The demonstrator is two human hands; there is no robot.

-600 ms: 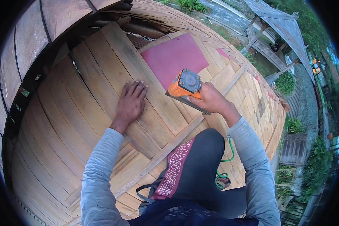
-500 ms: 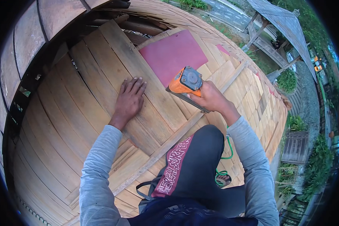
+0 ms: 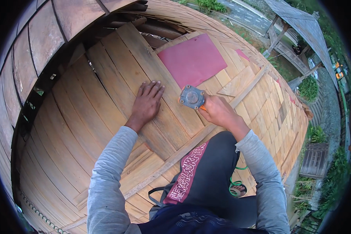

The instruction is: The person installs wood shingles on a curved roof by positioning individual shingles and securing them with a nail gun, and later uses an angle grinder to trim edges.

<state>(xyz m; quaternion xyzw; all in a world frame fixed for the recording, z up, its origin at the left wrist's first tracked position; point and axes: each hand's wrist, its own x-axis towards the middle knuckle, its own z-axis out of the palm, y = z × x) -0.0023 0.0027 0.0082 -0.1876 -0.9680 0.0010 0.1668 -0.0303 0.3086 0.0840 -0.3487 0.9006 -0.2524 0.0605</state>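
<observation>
My right hand (image 3: 219, 110) is wrapped round the handle of an orange and grey pneumatic nailer (image 3: 192, 97). The tool's grey cap faces up at me, and its nose is hidden below. My left hand (image 3: 147, 100) lies flat with fingers stretched on a wooden shingle (image 3: 163, 97), one of several long boards laid side by side. Just beyond the nailer, a dark pink sheet (image 3: 193, 58) rests on the shingles. A long wooden batten (image 3: 165, 165) runs diagonally across the roof, between the boards and my knee.
At the left, a raised curved roof edge (image 3: 46, 43) overhangs a dark gap. A green coiled hose (image 3: 234, 183) lies beside my foot, and another coiled line (image 3: 39, 212) is at the lower left. Past the roof's right edge, far below, stand a pavilion (image 3: 300, 27) and plants.
The nailer has tipped upright, so its cap now faces me and its orange side is mostly hidden. The whole view has shifted slightly. My left hand stays on the same board.
</observation>
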